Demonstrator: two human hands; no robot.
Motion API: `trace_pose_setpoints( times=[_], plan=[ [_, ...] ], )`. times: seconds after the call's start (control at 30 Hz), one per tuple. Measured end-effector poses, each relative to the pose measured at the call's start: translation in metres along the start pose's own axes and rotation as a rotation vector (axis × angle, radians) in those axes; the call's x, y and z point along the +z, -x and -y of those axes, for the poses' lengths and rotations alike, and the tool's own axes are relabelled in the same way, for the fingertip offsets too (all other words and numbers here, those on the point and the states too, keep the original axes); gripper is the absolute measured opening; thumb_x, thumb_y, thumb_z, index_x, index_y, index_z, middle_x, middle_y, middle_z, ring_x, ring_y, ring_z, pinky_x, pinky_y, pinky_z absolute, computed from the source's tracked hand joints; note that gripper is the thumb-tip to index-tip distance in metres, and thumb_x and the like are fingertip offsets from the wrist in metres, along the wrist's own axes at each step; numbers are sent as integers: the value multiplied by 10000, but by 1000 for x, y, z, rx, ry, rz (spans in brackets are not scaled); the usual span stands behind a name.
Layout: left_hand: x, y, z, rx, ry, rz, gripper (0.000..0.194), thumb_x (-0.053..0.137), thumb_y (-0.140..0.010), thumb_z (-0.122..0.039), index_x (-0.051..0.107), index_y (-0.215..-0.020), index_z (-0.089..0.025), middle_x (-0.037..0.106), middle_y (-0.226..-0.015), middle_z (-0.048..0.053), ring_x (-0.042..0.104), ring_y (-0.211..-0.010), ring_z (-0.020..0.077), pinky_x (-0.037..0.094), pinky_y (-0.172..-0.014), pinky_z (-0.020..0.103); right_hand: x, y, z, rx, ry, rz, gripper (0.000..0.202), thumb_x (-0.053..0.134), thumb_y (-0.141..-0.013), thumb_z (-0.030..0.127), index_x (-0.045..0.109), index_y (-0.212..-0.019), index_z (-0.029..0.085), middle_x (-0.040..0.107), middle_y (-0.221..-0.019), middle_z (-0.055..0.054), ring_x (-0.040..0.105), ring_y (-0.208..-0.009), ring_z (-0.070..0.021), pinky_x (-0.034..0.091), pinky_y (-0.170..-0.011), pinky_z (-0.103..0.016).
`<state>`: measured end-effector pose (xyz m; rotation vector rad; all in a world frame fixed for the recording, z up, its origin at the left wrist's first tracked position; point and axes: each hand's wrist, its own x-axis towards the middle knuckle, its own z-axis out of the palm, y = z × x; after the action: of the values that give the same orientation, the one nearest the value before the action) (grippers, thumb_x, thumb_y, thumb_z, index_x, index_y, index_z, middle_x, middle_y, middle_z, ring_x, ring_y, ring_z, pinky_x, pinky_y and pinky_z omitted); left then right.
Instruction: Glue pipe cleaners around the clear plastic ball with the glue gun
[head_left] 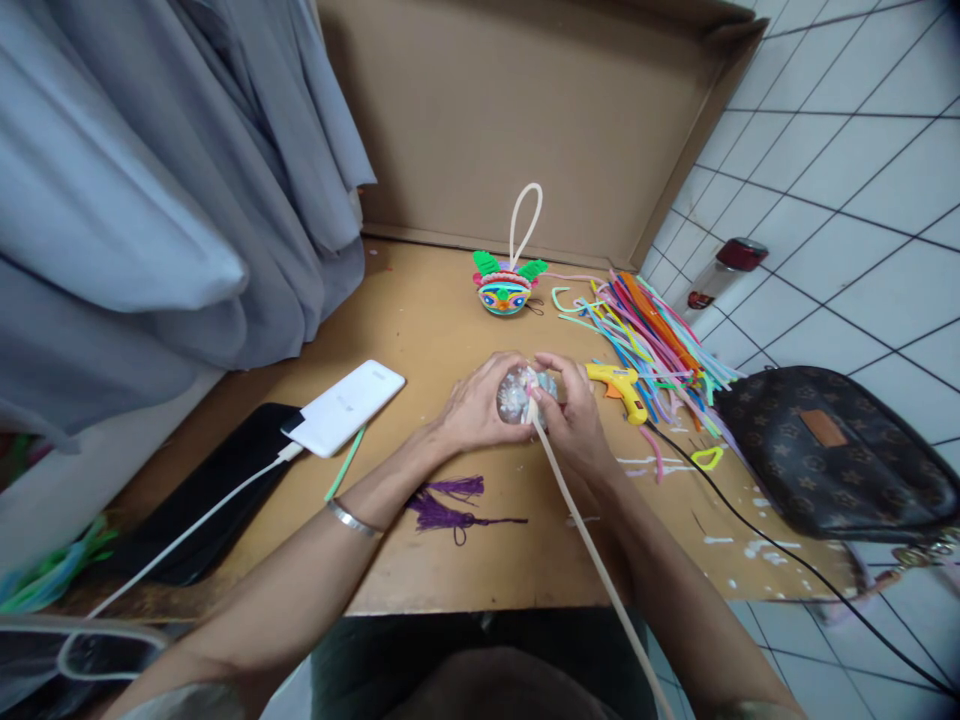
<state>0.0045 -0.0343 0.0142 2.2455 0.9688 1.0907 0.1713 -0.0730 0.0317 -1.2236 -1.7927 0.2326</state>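
Between my hands is a clear, glittery ball point(513, 396). My left hand point(476, 405) curls around its left side and holds it just above the table. My right hand point(581, 420) is closed at the right side, its thumb pressing the end of a cream cord point(568, 492) against the ball. Something small and pinkish shows near that thumb, too blurred to name. From there the cord trails down between my forearms towards my lap. Purple tassels point(450, 508) lie on the table below my left hand.
A colourful animal-face ornament point(504, 290) with a cord loop stands behind my hands. To the right are a yellow glue gun point(622, 388) with a black cable, fuzzy craft stems point(652, 325) and a brown bag point(832, 455). A white power bank point(349, 405) and a black tablet-like slab point(199, 525) lie left.
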Motion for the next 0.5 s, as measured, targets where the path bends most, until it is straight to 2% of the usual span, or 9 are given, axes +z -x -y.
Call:
trace_pose_setpoints(
  times=[0.2, 0.37, 0.5],
  plan=[
    [0, 1, -2, -1, 6, -11, 642, 779, -649, -339, 512, -1225, -244, 608, -1312, 95, 616, -1207, 299, 521, -1002, 451, -1, -1, 0, -9, 21, 8, 306, 495, -921, 336, 595, -1190, 230, 680, -1149, -86, 581, -1136, -263, 417, -1016, -448],
    [7, 5, 3, -120, 40, -42, 797, 822, -616, -425, 435, -1291, -253, 648, -1252, 94, 673, -1102, 307, 547, -930, 463, -1, -2, -1, 2, 17, 11, 313, 480, -924, 344, 601, -1189, 228, 680, -1148, -89, 578, -1140, -264, 415, -1028, -449],
    [8, 4, 7, -102, 49, -51, 829, 837, -604, -449, 416, -1289, -248, 639, -1264, 107, 664, -1117, 308, 528, -962, 479, -1, -2, -2, 2, -2, 7, 311, 486, -922, 337, 602, -1187, 222, 676, -1153, -89, 577, -1142, -264, 418, -1032, -452]
  ],
)
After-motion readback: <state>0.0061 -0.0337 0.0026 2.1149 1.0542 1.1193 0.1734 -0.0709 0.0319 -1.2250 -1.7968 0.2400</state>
